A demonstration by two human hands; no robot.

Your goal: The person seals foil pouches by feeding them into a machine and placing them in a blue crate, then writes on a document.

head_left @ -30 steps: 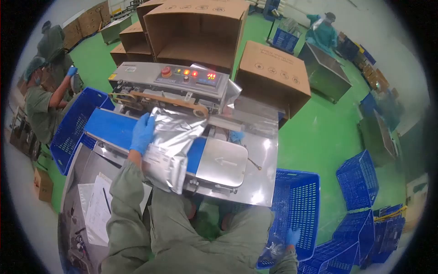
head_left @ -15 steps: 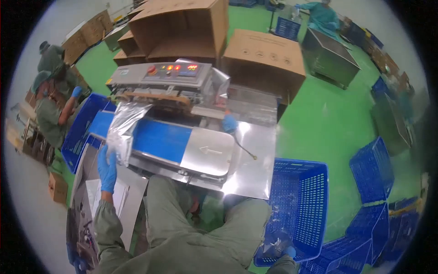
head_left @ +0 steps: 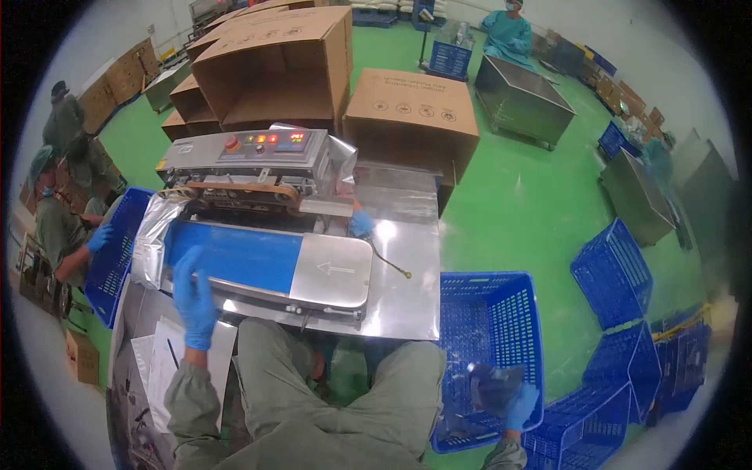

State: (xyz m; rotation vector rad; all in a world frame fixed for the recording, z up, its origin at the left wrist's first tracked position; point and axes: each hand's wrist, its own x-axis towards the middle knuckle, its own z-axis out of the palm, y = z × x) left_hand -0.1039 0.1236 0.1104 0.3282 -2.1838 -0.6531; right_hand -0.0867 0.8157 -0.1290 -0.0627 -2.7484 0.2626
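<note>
In the head view, my left hand (head_left: pixel 194 305), in a blue glove, is raised beside the near edge of a band sealing machine (head_left: pixel 243 160). Its fingers are stretched out and hold nothing. A silver foil pouch (head_left: pixel 154 243) stands at the left end of the machine's blue conveyor belt (head_left: pixel 227 254), apart from my hand. My right hand (head_left: pixel 523 407), also gloved, is over a blue plastic crate (head_left: pixel 489 309) on my right, its fingers closed on the edge of a shiny dark grey pouch (head_left: pixel 493 388). What that pouch contains cannot be made out.
Large cardboard boxes (head_left: pixel 411 110) stand behind the machine. Papers with a pen (head_left: pixel 172 352) lie at my left. More blue crates (head_left: pixel 611 270) sit on the green floor at right. A co-worker (head_left: pixel 59 227) sits at left; steel bins (head_left: pixel 525 98) stand farther back.
The foil pouch has moved left along the belt, and my left hand has come away from it. My right hand has lifted the shiny pouch from low in the crate. The camera view has shifted.
</note>
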